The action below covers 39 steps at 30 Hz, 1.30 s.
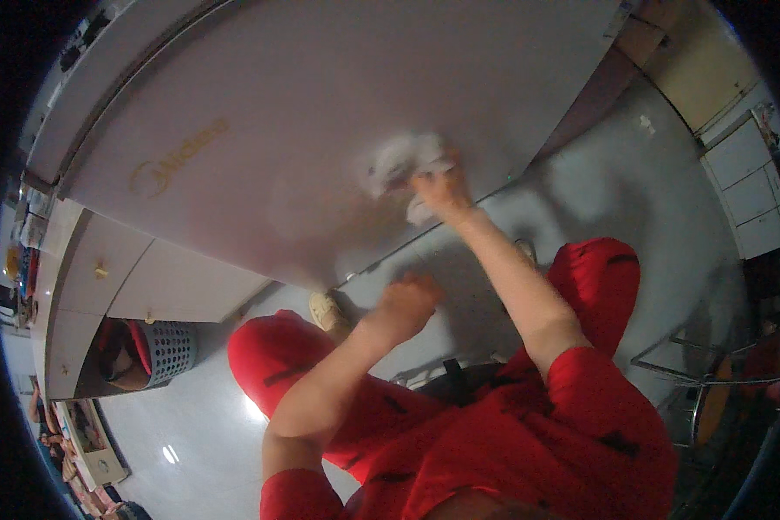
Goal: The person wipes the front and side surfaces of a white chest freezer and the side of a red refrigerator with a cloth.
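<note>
My right hand (pixel 445 188) presses a crumpled white cloth (pixel 406 166) against the large pinkish-grey door of a Midea appliance (pixel 266 97), low on its face. The cloth is slightly blurred. My left hand (pixel 413 302) hangs in front of me over the floor, nearer my body, touching neither the door nor the cloth. Its fingers are curled in, and nothing shows in them. A gold logo (pixel 179 156) is on the door, to the left of the cloth.
Pale cabinets (pixel 182 273) adjoin the appliance on the left, beside a perforated plastic laundry basket (pixel 172 354) with items in it. A metal-legged stool (pixel 702 380) stands at the right. White drawers (pixel 747 188) stand farther back right. My shoe (pixel 327 311) is near the appliance's lower edge.
</note>
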Tool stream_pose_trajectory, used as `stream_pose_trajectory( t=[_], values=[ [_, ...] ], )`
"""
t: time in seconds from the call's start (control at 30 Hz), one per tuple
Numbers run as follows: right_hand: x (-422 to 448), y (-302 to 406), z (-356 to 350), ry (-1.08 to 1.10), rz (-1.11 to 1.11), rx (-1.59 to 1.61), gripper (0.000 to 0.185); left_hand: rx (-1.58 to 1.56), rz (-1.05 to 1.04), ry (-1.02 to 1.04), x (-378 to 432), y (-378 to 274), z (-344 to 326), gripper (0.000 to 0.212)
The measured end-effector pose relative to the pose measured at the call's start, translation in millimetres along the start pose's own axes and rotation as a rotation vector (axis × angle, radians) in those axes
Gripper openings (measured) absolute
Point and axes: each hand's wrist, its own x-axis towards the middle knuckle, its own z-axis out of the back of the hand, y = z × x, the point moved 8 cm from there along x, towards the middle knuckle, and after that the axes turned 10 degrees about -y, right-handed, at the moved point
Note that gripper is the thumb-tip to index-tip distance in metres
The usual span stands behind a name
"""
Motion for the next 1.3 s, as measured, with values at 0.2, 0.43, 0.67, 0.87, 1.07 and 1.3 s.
stream_pose_trajectory(
  t=[0.2,0.43,0.67,0.87,1.07,1.3],
  values=[
    [12.3,-39.6,96.0,-0.542,0.282,-0.61,0.046,-0.009,0.007,-0.066,-3.4,3.9,2.9,0.024],
    [-34.7,-176.7,62.3,-0.815,-0.813,-0.05,0.069,-0.004,0.058,-0.014,-18.5,19.4,-9.8,0.025],
    [-117.6,-206.7,-41.1,-0.59,-1.369,0.638,0.057,0.098,0.009,0.059,-6.6,15.2,3.4,0.019],
    [-50.6,-71.8,14.0,-0.567,-0.729,0.249,0.054,0.027,-0.011,-0.043,0.4,8.2,13.3,0.017],
    [-3.5,79.4,24.9,-0.634,0.314,-0.285,0.063,0.008,0.046,0.089,-7.8,2.6,-4.1,0.021],
    [-74.2,-42.3,-37.3,-0.585,-0.054,-0.146,0.059,-0.001,0.064,-0.016,-16.0,7.8,-1.8,0.026]
  ],
)
